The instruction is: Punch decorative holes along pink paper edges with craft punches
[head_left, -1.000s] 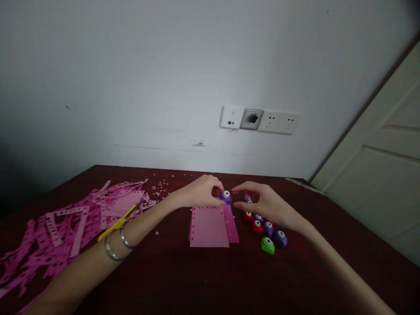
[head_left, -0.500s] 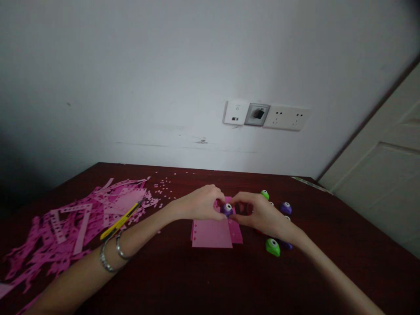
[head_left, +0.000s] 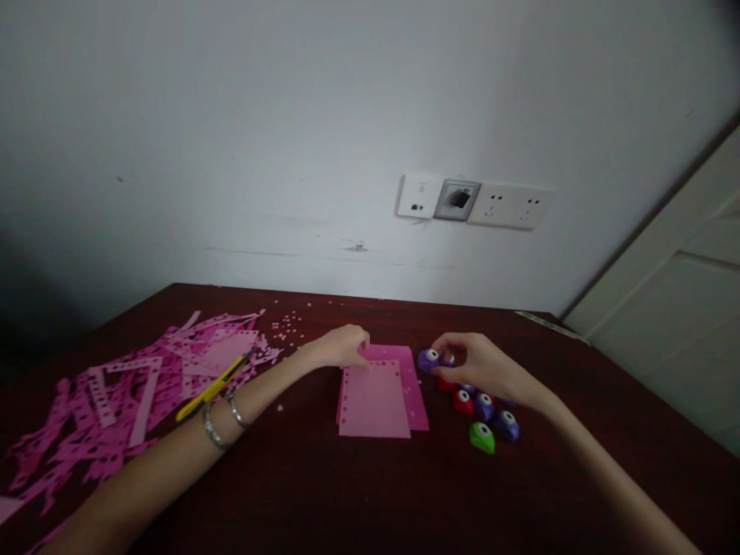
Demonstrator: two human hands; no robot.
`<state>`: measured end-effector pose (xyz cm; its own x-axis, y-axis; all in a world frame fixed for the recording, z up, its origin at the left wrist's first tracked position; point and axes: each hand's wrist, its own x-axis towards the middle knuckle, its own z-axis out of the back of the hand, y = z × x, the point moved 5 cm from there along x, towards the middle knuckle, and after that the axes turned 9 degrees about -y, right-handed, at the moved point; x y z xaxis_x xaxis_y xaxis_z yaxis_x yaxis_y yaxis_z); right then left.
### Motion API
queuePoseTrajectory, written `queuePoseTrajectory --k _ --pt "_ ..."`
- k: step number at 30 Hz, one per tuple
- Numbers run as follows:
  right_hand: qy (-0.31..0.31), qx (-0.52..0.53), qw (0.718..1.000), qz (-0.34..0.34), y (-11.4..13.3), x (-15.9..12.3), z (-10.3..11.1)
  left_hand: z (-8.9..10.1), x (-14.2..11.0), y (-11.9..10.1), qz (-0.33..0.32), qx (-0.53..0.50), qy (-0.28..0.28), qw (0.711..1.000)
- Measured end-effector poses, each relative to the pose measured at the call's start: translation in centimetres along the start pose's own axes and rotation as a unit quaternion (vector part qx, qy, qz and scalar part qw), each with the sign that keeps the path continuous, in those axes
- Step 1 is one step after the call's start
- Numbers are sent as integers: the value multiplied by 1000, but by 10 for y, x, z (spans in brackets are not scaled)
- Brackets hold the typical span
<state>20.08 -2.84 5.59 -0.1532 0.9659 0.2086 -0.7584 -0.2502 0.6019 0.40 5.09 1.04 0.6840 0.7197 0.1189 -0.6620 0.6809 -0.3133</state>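
My right hand (head_left: pixel 482 366) grips a purple craft punch (head_left: pixel 428 360) with a white, eye-like button, to the right of the paper stack. Curled loosely, my left hand (head_left: pixel 342 347) is over the upper left corner of the light pink sheet (head_left: pixel 375 401), thumb and forefinger slightly apart with nothing between them. Small punched holes run along the sheet's left and top edges. Beneath it are darker pink sheets (head_left: pixel 417 393). Below my right hand are more punches: a red punch (head_left: pixel 462 402), a purple punch (head_left: pixel 507 425) and a green punch (head_left: pixel 482 437); others are partly hidden.
A heap of punched pink paper strips (head_left: pixel 109 408) covers the left of the dark red table (head_left: pixel 370 493). On it lies a yellow utility knife (head_left: pixel 213 389). Tiny paper cut-outs (head_left: pixel 283 331) are scattered nearby. A wall with sockets (head_left: pixel 509 206) stands behind.
My left hand has let go of the purple punch and moved left. My right hand has carried the punch rightward off the paper, uncovering holes along the sheet's top edge.
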Motion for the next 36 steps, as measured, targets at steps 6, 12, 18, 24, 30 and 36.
queuePoseTrajectory --k 6,12,18,24,30,36 --pt "45 4 999 -9 -17 3 -14 -14 1 6 38 -23 28 999" --pt "106 33 994 5 -17 0 -27 -18 2 6 57 -54 35 996" --pt "149 60 987 4 -19 0 -35 -24 6 15 64 -87 30 994" --pt "152 105 983 -10 -21 1 -37 -28 8 19 65 -135 44 988" --pt "139 87 986 -18 -21 1 -32 -21 8 16 56 -145 23 988" --pt "129 96 987 -24 -19 2 -30 -7 7 17 73 -185 24 980"
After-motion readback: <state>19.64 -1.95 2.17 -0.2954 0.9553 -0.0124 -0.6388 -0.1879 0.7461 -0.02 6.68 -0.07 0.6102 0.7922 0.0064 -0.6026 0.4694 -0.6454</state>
